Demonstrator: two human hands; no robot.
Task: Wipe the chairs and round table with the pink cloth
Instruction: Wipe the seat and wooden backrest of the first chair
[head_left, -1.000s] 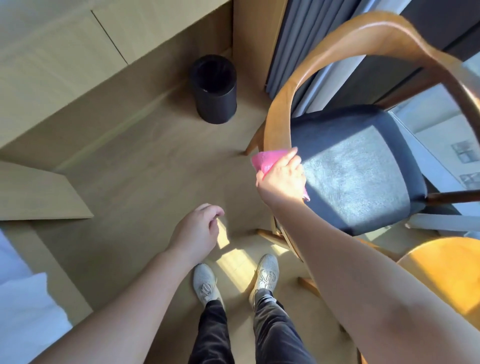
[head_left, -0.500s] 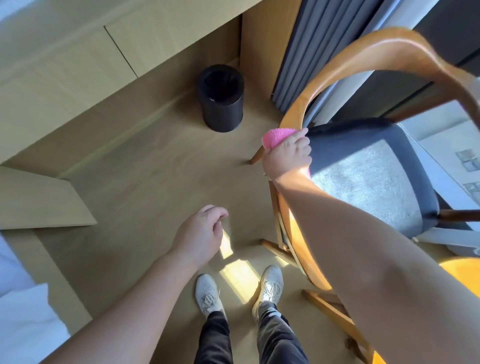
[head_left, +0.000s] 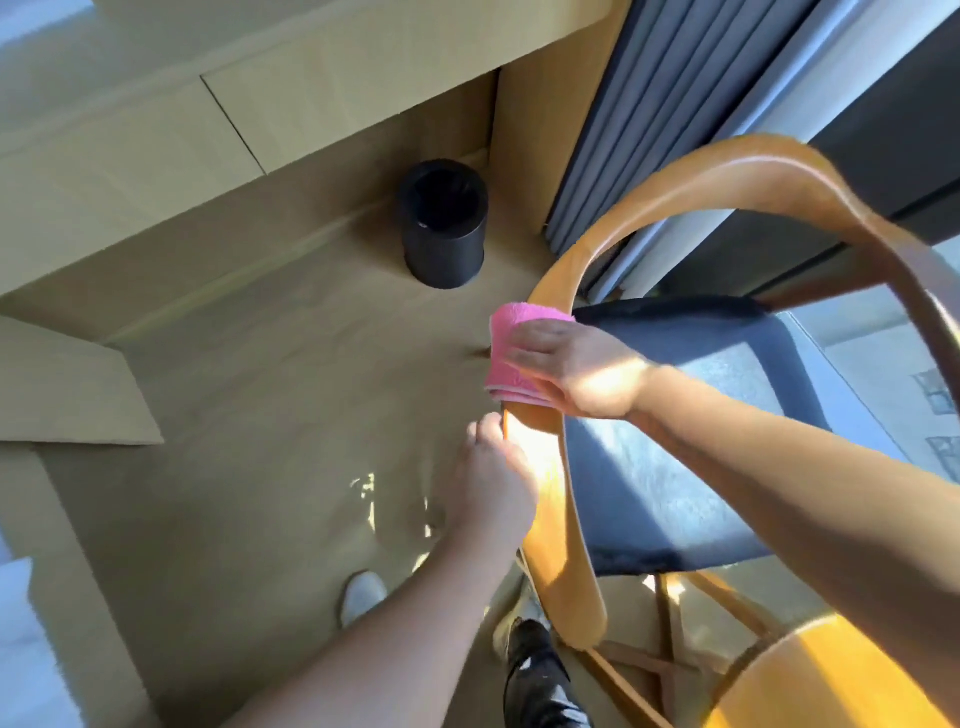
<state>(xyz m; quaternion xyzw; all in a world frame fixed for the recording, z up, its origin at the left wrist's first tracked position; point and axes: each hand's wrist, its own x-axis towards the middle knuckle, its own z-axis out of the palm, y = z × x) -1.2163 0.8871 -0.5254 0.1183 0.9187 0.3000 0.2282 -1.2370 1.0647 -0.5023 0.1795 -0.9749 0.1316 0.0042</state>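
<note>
A wooden chair with a curved backrest rail (head_left: 717, 176) and a dark blue seat (head_left: 675, 457) stands at the right. My right hand (head_left: 576, 371) presses the folded pink cloth (head_left: 511, 358) flat against the left side of the rail. My left hand (head_left: 491, 483) grips the same rail just below the cloth. The round table (head_left: 841, 680) shows as a yellow wooden edge at the bottom right corner.
A black cylindrical bin (head_left: 444, 231) stands on the wooden floor near the wall. Grey curtains (head_left: 649, 104) hang behind the chair. Pale wooden furniture panels (head_left: 67, 395) jut in at the left. My shoes (head_left: 363, 595) are on the floor below.
My left hand has moved right from hanging free and taken hold of the chair rail. My right hand now lies flat on the cloth against the rail, and the view has shifted closer.
</note>
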